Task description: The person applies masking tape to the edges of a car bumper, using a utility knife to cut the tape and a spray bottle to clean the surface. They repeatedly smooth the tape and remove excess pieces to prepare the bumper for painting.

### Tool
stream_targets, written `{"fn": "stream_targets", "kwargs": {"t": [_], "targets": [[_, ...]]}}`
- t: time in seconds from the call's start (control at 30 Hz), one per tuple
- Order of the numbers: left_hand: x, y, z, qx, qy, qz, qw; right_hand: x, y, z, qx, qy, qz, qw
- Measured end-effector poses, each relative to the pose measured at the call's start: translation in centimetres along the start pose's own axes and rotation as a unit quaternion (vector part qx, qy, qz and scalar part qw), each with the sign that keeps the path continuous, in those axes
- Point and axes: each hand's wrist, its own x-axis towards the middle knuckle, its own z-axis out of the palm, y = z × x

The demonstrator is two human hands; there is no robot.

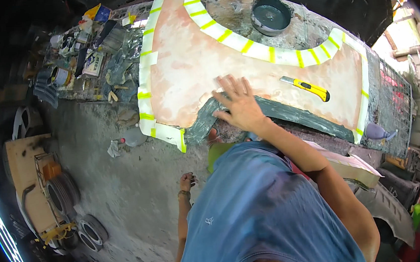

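A large pale panel (199,76) with a curved cut-out lies on the bench. White paper strips with yellow-green tape (216,31) cover most of its border. Dark grey, wet-looking coating (299,115) runs along its near edge. Over this edge, my right hand (242,108) is spread with nothing in it; its fingers are slightly blurred, and I cannot tell whether the palm touches. My left hand (186,181) hangs low beside my body, fingers curled in and seemingly bare. A yellow and black utility knife (312,90) rests on the panel, blade out.
A dark round bowl (270,16) stands behind the cut-out. Cluttered tools, cans and scraps (89,56) fill the far left of the bench. A grey-purple bottle (379,131) lies at the panel's right corner. Tyres (92,232) are on the concrete floor at left.
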Motion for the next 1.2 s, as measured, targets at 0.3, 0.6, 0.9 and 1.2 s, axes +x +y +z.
{"fn": "stream_targets", "kwargs": {"t": [0.3, 0.6, 0.9, 1.2], "targets": [[-0.7, -2.2, 0.1, -0.024, 0.001, -0.020, 1.000, 0.6, -2.0, -0.2, 0.031, -0.058, -0.090, 0.994], [-1.5, -2.7, 0.1, -0.063, 0.008, -0.022, 0.998, 0.5, -3.2, -0.1, 0.086, -0.077, -0.167, 0.979], [-1.2, -2.1, 0.1, -0.068, 0.006, -0.037, 0.997, 2.5, -2.0, -0.4, 0.037, -0.072, -0.170, 0.982], [-1.8, -2.0, 0.1, -0.056, 0.029, -0.033, 0.997, 4.7, 1.6, -2.2, 0.130, 0.008, -0.056, 0.990]]}}
